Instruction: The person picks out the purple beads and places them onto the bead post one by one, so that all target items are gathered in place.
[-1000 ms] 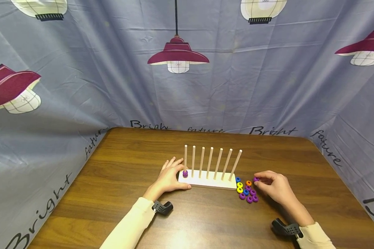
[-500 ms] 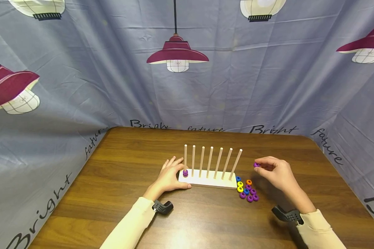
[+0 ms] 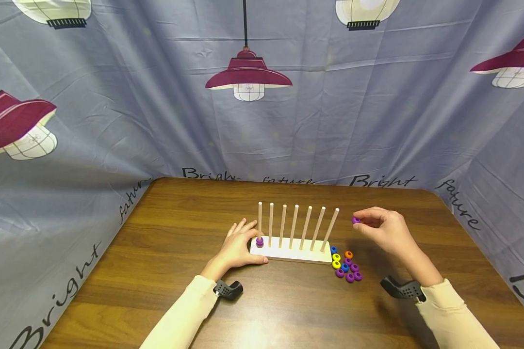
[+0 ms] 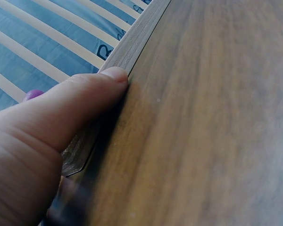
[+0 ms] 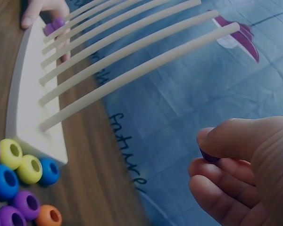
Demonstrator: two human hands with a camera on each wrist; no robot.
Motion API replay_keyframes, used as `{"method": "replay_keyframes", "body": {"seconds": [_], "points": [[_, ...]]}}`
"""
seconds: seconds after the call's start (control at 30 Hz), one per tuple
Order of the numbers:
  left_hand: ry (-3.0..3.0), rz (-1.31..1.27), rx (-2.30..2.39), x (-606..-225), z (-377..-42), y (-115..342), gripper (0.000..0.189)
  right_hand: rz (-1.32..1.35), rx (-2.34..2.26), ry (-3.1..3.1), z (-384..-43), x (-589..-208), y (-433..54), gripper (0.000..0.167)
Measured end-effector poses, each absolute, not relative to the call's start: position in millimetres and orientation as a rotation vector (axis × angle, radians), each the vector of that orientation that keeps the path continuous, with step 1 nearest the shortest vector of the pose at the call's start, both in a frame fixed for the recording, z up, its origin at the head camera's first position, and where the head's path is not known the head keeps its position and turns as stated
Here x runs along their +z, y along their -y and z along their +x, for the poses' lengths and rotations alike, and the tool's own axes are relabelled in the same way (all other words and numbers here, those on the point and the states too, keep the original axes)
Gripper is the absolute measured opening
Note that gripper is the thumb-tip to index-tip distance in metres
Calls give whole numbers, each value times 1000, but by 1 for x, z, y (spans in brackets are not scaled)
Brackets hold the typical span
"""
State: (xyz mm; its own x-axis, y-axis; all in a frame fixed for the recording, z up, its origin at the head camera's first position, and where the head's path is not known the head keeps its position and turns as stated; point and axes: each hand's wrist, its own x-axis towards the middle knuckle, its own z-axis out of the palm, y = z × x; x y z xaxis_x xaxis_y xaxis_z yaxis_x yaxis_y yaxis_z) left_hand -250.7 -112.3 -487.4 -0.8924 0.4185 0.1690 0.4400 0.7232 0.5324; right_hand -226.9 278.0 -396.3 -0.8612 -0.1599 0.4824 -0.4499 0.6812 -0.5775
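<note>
Purple bead in right fingers, clearest from head

Cream left sleeve and right sleeve being worn; black, curved left mount and right mount, pierced with small holes, being worn near cuffs.

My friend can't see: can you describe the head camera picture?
A right hand pinches a purple bead in the air; the left hand holds one end of a pale board with seven pegs. Loose coloured beads lie by its other end on a brown table.
</note>
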Motion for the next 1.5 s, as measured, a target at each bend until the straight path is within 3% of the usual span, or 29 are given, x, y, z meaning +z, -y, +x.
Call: {"method": "replay_keyframes", "body": {"seconds": [0.53, 0.9, 1.5], "points": [[2906, -697, -885, -486, -250, 115, 60, 632, 1013, 2520, -247, -353, -252, 19], [2902, -719, -890, -485, -249, 113, 61, 587, 1030, 2639, -257, -324, -231, 21], [2894, -718, -892, -484, -247, 112, 62, 723, 1210, 2584, -263, -296, -165, 21]]}}
